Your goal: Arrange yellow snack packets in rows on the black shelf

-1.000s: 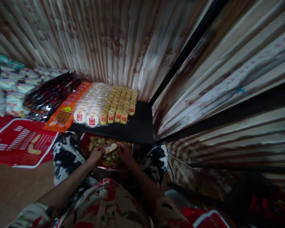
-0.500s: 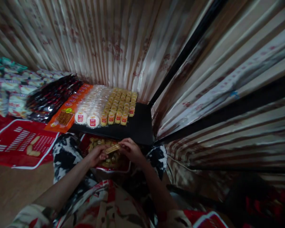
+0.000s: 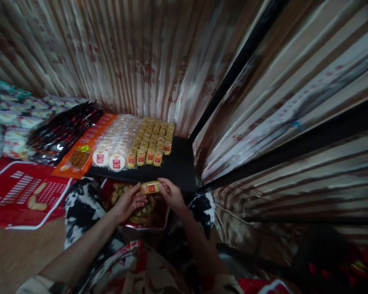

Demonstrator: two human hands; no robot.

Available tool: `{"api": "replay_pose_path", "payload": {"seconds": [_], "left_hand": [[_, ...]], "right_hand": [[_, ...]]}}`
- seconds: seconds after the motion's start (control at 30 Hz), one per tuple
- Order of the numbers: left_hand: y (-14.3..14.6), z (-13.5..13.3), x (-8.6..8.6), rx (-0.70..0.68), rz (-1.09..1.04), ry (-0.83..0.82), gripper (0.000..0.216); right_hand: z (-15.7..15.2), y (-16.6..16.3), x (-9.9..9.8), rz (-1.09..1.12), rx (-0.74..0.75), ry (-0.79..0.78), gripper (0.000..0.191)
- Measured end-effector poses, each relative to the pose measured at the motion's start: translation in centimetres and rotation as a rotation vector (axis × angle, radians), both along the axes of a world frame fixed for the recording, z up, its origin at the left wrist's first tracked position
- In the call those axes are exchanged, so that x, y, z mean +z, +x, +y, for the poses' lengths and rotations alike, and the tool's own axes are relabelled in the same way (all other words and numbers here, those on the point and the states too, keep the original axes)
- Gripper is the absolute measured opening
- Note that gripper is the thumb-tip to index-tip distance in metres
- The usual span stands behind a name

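A small yellow wrapped snack packet with a red label is held level above my lap, its label turned up. My right hand pinches its right end between thumb and fingers. At the left end, my left hand has its thumb against the wrapper, the other fingers curled below. Beneath both hands sits a red bag holding several similar yellow wrapped packets. Just beyond, matching packets stand in rows on a black tabletop.
Left of the rows lie round white wrapped crackers, an orange snack bag, dark glossy packets and white-green bags. A red printed bag hangs at left. Striped curtain and black poles stand close behind and right.
The packet has been turned so its red label now faces up. My left fingers have loosened and opened out somewhat. The view has shifted slightly.
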State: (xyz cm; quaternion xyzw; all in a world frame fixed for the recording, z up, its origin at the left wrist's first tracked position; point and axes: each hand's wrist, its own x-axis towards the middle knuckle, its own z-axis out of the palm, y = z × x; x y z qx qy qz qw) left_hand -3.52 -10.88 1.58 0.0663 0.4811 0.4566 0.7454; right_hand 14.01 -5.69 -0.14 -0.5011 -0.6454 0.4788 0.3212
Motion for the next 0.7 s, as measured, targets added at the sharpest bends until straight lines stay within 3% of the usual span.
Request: {"api": "replay_pose_path", "payload": {"seconds": [0.23,0.33,0.47,0.6,0.7], "left_hand": [[1.5,1.6,1.6,-0.069,0.517,0.247,0.028],[1.6,3.1,1.6,-0.168,0.811,0.369,0.027],[1.9,5.2,3.0,-0.361,1.241,0.666,0.020],[2.9,6.9,4.7,-0.485,1.328,0.827,0.020],[4.3,7.9,4.4,-0.367,1.320,0.821,0.030]], "right_hand": [[-0.3,0.3,-0.5,-0.059,-0.038,0.008,0.038],[0.0,0.7,0.3,-0.247,-0.085,0.247,0.037],[0.9,1.6,1.7,-0.392,-0.067,0.536,0.038],[2.0,2.2,2.1,-0.321,-0.024,0.503,0.034],[3.3,2.3,1.4,-0.248,-0.164,0.373,0.033]]}}
